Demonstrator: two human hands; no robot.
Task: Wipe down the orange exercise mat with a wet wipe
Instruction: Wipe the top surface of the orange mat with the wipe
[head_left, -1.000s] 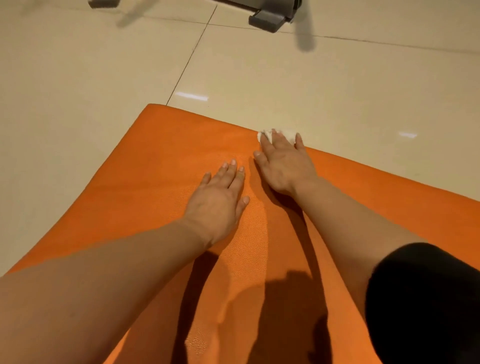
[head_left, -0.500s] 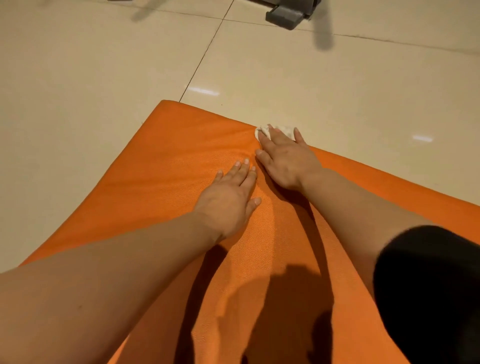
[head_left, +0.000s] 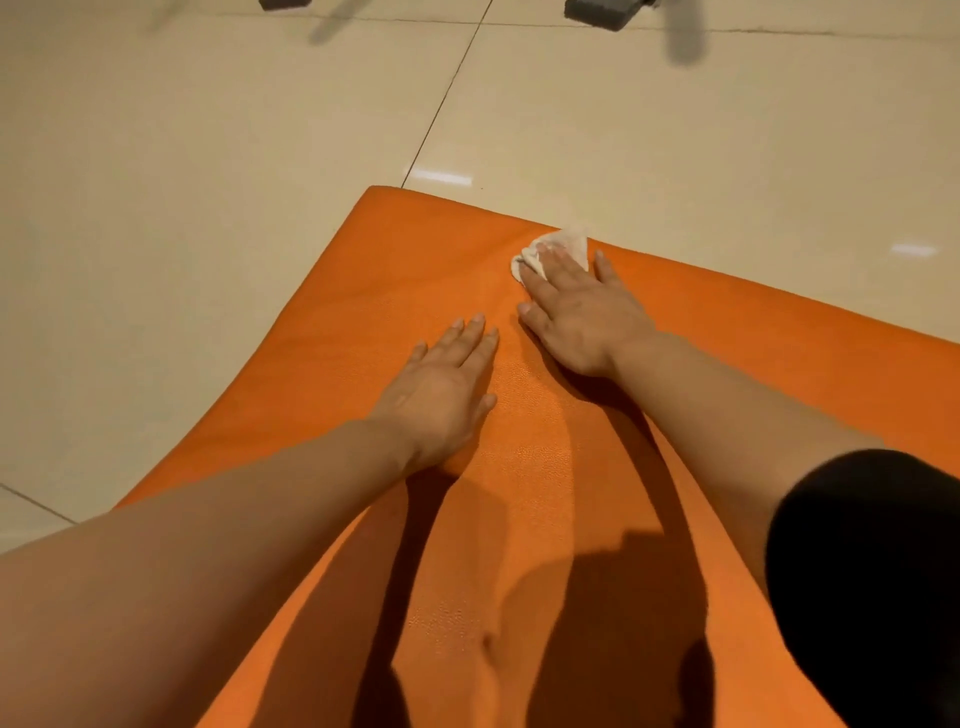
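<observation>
Lay flat on the tiles: orange mat (head_left: 545, 467), filling the lower middle and right of the view, far corner at about 11 o'clock from the hands. Looked finely pebbled, like grained leather, with a soft rounded edge along the far side. Carried dark shadows of both arms down its middle.

Sat at the mat's far edge, 12 o'clock from the right hand: white wipe (head_left: 558, 248), crumpled, partly tucked under the fingertips, one loose corner poking out past them toward the floor.

Pressed flat on the wipe with straight, slightly spread fingers: right hand (head_left: 582, 317), palm down, gripping nothing by curl. Showed a black sleeve (head_left: 872, 582) at the upper arm, 5 o'clock in the view.

Rested palm-down on bare mat, at 8 o'clock from the right hand and just beside it without touching: left hand (head_left: 441, 384), fingers straight and close together, holding nothing.

Spread around the mat on the left and far sides: floor (head_left: 208, 208) of large glossy cream tiles with thin dark grout lines and small bright light reflections. Stood at the top edge, 12 o'clock: two grey blocky feet (head_left: 602, 10) of some equipment, cut off by the frame, with blurred shadows beside them.
</observation>
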